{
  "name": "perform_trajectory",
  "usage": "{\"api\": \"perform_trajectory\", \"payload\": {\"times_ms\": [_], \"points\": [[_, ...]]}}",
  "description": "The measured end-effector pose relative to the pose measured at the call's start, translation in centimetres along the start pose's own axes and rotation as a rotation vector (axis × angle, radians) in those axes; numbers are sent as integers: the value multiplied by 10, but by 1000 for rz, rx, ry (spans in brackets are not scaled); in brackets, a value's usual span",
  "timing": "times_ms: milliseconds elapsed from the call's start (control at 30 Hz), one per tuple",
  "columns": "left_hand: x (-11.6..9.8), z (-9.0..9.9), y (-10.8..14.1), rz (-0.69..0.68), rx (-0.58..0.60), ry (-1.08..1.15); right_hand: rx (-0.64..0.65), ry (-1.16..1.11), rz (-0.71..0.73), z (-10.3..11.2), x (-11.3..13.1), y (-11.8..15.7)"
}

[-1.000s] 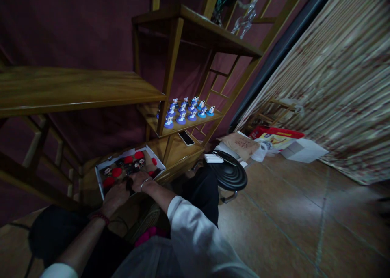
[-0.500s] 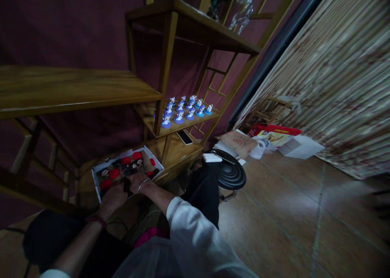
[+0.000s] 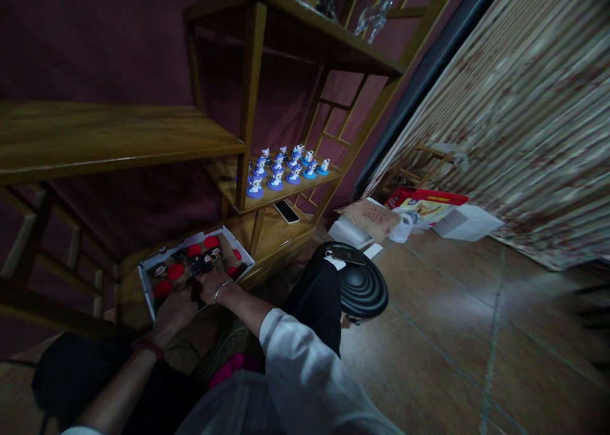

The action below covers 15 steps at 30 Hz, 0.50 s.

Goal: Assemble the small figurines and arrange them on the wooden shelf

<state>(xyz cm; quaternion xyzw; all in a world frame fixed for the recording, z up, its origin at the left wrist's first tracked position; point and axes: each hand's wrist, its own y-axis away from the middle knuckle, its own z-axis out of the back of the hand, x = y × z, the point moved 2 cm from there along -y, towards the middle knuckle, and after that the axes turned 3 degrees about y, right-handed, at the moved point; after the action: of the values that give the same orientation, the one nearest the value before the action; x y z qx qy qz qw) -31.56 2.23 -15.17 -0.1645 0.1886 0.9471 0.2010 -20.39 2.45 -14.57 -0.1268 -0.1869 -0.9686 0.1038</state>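
Observation:
A shallow white cardboard box sits on the low wooden shelf, holding several small figurines with black bodies and round red pieces. At its near edge, my left hand, with a dark red beaded bracelet on the wrist, is closed with fingers pointing down. My right hand, wearing a silver bangle, is closed right beside it. A small dark thing shows between the two hands. Its kind cannot be made out, and my fingertips are mostly hidden.
Several purple-and-blue figurines stand on the shelf above, with a phone on the board below. Beside my knee is a black round stool bearing a dark flat object. Boxes and a red package lie by the curtain.
My hands stay together at the box with little change. The stool has shifted slightly towards me and right, and its dark flat object shows more broadly. The whole view has moved slightly.

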Motion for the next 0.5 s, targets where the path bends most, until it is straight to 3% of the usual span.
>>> {"api": "perform_trajectory", "payload": {"times_ms": [300,500], "points": [[-2,0,0,29,8,-7,-3,-22,-30,-4,-1,0],[4,3,-9,31,98,51,2,-13,-2,4,-1,-9]]}}
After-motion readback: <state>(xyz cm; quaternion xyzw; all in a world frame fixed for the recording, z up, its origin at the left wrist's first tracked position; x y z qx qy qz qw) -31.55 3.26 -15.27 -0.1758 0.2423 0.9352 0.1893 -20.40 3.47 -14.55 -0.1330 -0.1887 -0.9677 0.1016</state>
